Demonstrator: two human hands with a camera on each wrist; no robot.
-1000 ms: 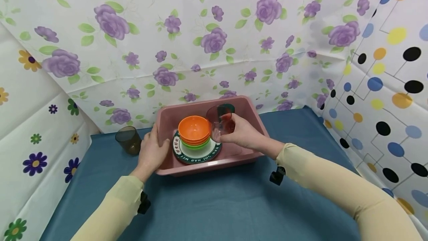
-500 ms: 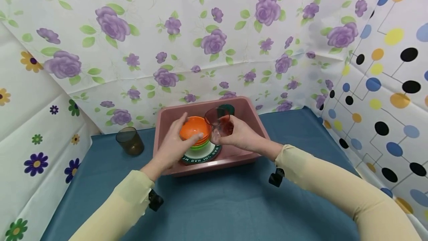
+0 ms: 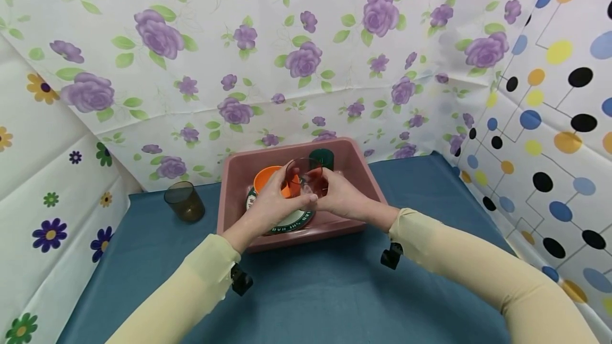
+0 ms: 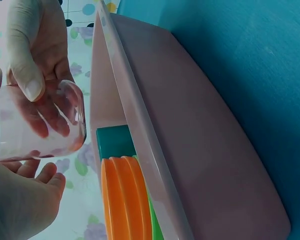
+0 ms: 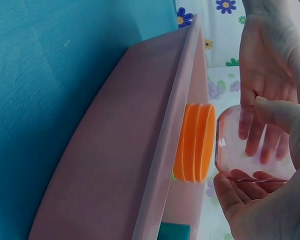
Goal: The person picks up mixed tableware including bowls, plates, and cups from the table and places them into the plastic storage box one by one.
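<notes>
A clear reddish plastic cup (image 3: 306, 174) is held up over the pink basin (image 3: 368, 195). My right hand (image 3: 346, 195) grips it from the right, its thumb (image 5: 277, 111) pressed against the wall in the right wrist view. From the other side my left hand (image 3: 270, 200) curves round the cup, fingers near the rim and thumb in front. Through the clear wall in the right wrist view, the left fingers (image 5: 260, 142) show. Inside the basin, partly hidden by the left hand, orange bowls (image 3: 265, 177) sit on a plate (image 3: 291, 223) with a green rim and lettering.
A dark green cup (image 3: 323, 157) stands at the back of the basin. A smoky brown cup (image 3: 185, 203) stands on the blue tabletop (image 3: 311, 291), left of the basin. Green bowl edges (image 4: 154, 215) show beneath the orange ones. Flowered sheeting (image 3: 306, 94) rises right behind.
My left hand has let go of the basin's left rim and moved right, across the bowls, onto the cup. The right hand has shifted slightly left with the cup in its grip.
</notes>
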